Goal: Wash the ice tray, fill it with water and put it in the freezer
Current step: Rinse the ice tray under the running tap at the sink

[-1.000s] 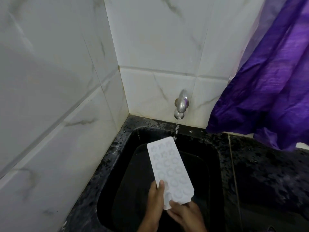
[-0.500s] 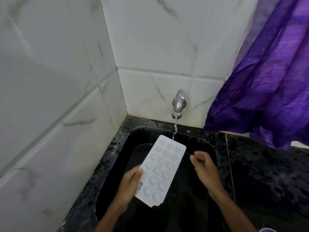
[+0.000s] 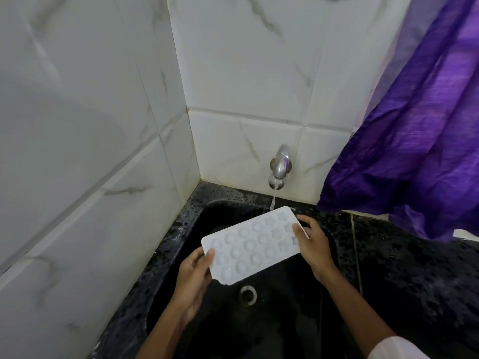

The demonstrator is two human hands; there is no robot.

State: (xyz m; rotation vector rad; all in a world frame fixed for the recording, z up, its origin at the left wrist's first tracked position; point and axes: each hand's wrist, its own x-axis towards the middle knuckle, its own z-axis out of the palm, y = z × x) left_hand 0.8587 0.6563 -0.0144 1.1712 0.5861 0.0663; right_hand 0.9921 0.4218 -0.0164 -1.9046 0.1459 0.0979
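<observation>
Sink (image 3: 290, 322): 1 ice tray (image 3: 252, 246) btwn L hand (image 3: 193, 274), R hand (image 3: 315, 244)

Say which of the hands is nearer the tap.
Right. The right hand grips the tray at its far end, just below the tap; the left hand holds the near end, farther away.

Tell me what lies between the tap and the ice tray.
Only a thin stream of water, falling from the tap to the ice tray at its far edge; the head view shows nothing else there.
</observation>
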